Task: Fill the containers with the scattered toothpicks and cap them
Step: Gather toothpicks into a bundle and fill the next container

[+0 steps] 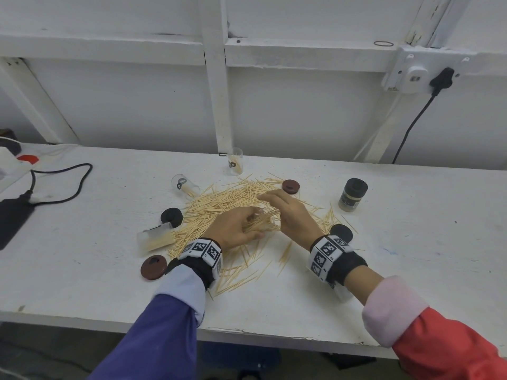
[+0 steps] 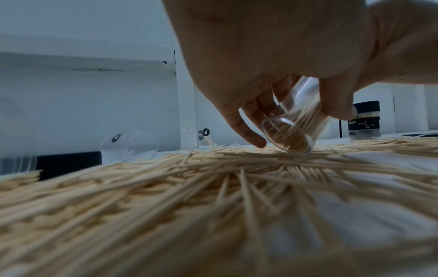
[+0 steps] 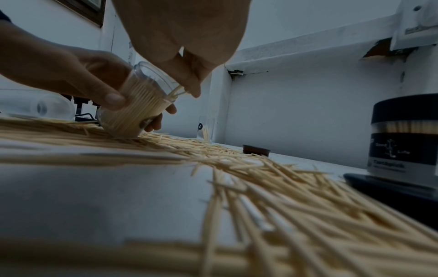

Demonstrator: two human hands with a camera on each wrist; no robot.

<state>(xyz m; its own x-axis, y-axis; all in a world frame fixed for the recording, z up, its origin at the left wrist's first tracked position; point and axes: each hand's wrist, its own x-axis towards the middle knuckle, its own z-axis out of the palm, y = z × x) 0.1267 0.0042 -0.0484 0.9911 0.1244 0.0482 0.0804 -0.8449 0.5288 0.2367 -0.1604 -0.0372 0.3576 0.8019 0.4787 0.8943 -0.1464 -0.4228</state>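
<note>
Scattered toothpicks (image 1: 219, 200) cover the middle of the white table (image 1: 411, 256). My left hand (image 1: 236, 226) grips a clear container (image 1: 262, 222), tilted, its base down on the pile. In the left wrist view the thumb and fingers (image 2: 251, 112) wrap that container (image 2: 296, 123), which is largely filled with toothpicks. My right hand (image 1: 286, 211) is right beside it. In the right wrist view its fingertips (image 3: 192, 88) pinch a few toothpicks at the mouth of the container (image 3: 137, 105).
An upright clear container (image 1: 235, 161) stands at the back; two more lie on their sides (image 1: 184, 185) (image 1: 156, 237). A capped full container (image 1: 353, 194) stands right. Black caps (image 1: 172, 217) (image 1: 341, 233) and brown lids (image 1: 290, 186) (image 1: 153, 267) ring the pile. A cabled black device (image 1: 13, 220) lies left.
</note>
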